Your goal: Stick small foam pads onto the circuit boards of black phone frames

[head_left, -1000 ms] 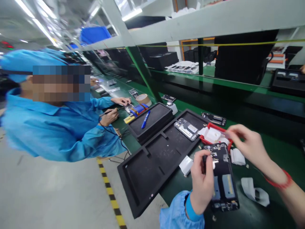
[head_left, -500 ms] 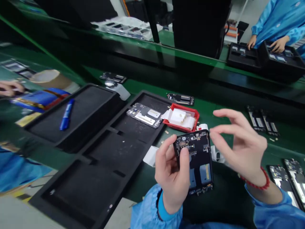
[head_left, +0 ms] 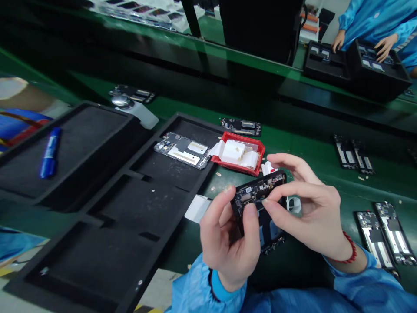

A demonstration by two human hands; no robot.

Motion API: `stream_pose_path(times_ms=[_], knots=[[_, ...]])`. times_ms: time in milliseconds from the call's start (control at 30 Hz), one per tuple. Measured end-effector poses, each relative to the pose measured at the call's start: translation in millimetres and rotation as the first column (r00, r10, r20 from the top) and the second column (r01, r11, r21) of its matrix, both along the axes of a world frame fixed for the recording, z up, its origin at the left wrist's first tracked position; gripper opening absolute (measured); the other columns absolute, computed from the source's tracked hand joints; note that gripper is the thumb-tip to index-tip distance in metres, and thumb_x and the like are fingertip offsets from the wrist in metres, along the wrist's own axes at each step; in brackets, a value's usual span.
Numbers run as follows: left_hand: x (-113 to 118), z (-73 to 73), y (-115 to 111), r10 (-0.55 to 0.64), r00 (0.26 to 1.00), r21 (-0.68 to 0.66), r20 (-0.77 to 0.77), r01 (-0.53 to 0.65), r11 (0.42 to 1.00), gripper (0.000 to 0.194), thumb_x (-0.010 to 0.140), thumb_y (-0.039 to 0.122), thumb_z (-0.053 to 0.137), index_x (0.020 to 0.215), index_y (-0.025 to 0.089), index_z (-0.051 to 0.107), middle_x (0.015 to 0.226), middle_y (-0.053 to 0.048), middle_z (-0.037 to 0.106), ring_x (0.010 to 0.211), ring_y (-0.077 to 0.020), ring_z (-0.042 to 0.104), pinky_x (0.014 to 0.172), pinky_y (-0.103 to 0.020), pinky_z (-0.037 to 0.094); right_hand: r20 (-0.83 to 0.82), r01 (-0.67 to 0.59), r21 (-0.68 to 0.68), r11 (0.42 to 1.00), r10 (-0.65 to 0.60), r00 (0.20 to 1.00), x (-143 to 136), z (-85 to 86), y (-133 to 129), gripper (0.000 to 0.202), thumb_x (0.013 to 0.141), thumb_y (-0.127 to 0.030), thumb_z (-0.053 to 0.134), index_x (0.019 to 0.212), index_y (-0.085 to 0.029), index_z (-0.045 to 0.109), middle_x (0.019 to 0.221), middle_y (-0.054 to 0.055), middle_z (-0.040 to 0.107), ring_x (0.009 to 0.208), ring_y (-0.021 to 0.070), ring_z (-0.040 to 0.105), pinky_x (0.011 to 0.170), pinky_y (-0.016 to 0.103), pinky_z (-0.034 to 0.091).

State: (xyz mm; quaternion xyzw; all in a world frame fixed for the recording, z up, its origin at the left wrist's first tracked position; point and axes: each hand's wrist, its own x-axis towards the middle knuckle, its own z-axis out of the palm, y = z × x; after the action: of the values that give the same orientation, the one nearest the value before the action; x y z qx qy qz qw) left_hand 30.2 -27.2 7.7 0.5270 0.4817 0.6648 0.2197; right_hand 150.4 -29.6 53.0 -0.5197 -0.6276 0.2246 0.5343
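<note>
My left hand (head_left: 230, 243) grips an opened phone body (head_left: 267, 230) by its left side, thumb over the inside and fingers around the edge. Small circuit parts line the phone's upper end, and its lower part is dark with bluish patches. My right hand (head_left: 306, 215) is over the phone's right side. Its thumb and index fingertip are pinched together at the circuit parts; whatever they hold is too small to make out. Just beyond the phone stands a red tray (head_left: 257, 167) with white paper strips.
A black foam tray (head_left: 122, 213) with one phone body (head_left: 184, 150) lies left, beside a black box holding a blue marker (head_left: 50, 152). More phone bodies (head_left: 386, 237) lie at right. Across the bench, a co-worker's hands (head_left: 386, 47) are at black trays.
My right hand has come left and down from beside the phone onto its circuit parts, closing its fingertips. The phone is tilted more. The view has shifted somewhat.
</note>
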Motion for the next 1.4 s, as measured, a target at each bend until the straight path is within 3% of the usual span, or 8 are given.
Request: stream_pose_path(times_ms=[267, 433, 700, 1000, 1167, 1400], knots=[[3.2, 5.5, 1.3, -0.046, 0.995, 0.077, 0.086, 0.039, 0.996, 0.034, 0.094, 0.014, 0.067, 0.128, 0.019, 0.066, 0.102, -0.002, 0.077, 0.071, -0.0121, 0.076, 0.059, -0.018, 0.061, -0.119, 0.041, 0.076, 0.996, -0.031, 0.992, -11.0, -4.4, -2.5, 0.016, 0.083, -0.005, 0.074, 0.080, -0.021, 0.074, 0.125, 0.008, 0.068, 0.112, 0.0234, 0.069, 0.097, 0.042, 0.060], [6.1, 8.9, 4.5, -0.107, 0.986, 0.122, 0.132, 0.091, 0.988, 0.037, 0.096, 0.011, 0.065, 0.131, 0.022, 0.066, 0.096, 0.001, 0.077, 0.071, -0.0090, 0.075, 0.063, -0.015, 0.061, -0.195, 0.045, 0.092, 0.995, -0.027, 0.980, -15.9, -5.8, -0.4, 0.016, 0.082, -0.002, 0.074, 0.080, -0.018, 0.074, 0.122, 0.010, 0.066, 0.104, 0.0200, 0.071, 0.090, 0.037, 0.061], [6.7, 9.3, 6.2, -0.058, 0.996, 0.113, 0.075, 0.049, 0.992, 0.033, 0.095, 0.017, 0.068, 0.128, 0.020, 0.067, 0.094, 0.001, 0.076, 0.069, -0.0112, 0.076, 0.059, -0.018, 0.061, -0.186, 0.042, 0.086, 0.995, -0.026, 0.982, -15.0, -6.5, 0.3, 0.015, 0.082, -0.003, 0.075, 0.080, -0.018, 0.073, 0.122, 0.009, 0.066, 0.105, 0.0186, 0.069, 0.089, 0.035, 0.061], [8.6, 11.6, 5.3, 0.048, 0.999, 0.075, -0.017, -0.046, 0.996, 0.049, 0.079, -0.001, 0.075, 0.122, 0.021, 0.067, 0.101, 0.003, 0.074, 0.070, -0.0119, 0.077, 0.061, -0.019, 0.064, -0.165, 0.058, 0.090, 0.994, -0.042, 0.985, -14.6, -6.2, -1.8, 0.013, 0.083, -0.003, 0.075, 0.081, -0.017, 0.075, 0.122, 0.011, 0.067, 0.106, 0.0198, 0.069, 0.091, 0.036, 0.061], [8.9, 10.6, 3.5, 0.048, 0.999, 0.048, 0.018, -0.049, 0.998, 0.045, 0.084, 0.005, 0.074, 0.124, 0.025, 0.069, 0.101, 0.002, 0.075, 0.070, -0.0140, 0.077, 0.059, -0.024, 0.067, -0.180, 0.026, 0.101, 0.995, -0.007, 0.984, -12.7, -7.2, -7.0, 0.016, 0.086, -0.001, 0.070, 0.091, -0.015, 0.078, 0.130, 0.015, 0.066, 0.110, 0.0229, 0.071, 0.094, 0.040, 0.062], [8.8, 13.0, 1.6, 0.025, 0.999, 0.018, 0.034, -0.026, 1.000, 0.045, 0.085, 0.006, 0.074, 0.124, 0.026, 0.069, 0.099, 0.002, 0.075, 0.071, -0.0146, 0.077, 0.062, -0.025, 0.068, -0.212, 0.034, 0.111, 0.993, -0.010, 0.977, -14.0, -6.3, -7.1, 0.016, 0.085, 0.000, 0.072, 0.089, -0.015, 0.077, 0.128, 0.014, 0.067, 0.106, 0.0203, 0.073, 0.090, 0.035, 0.062]])
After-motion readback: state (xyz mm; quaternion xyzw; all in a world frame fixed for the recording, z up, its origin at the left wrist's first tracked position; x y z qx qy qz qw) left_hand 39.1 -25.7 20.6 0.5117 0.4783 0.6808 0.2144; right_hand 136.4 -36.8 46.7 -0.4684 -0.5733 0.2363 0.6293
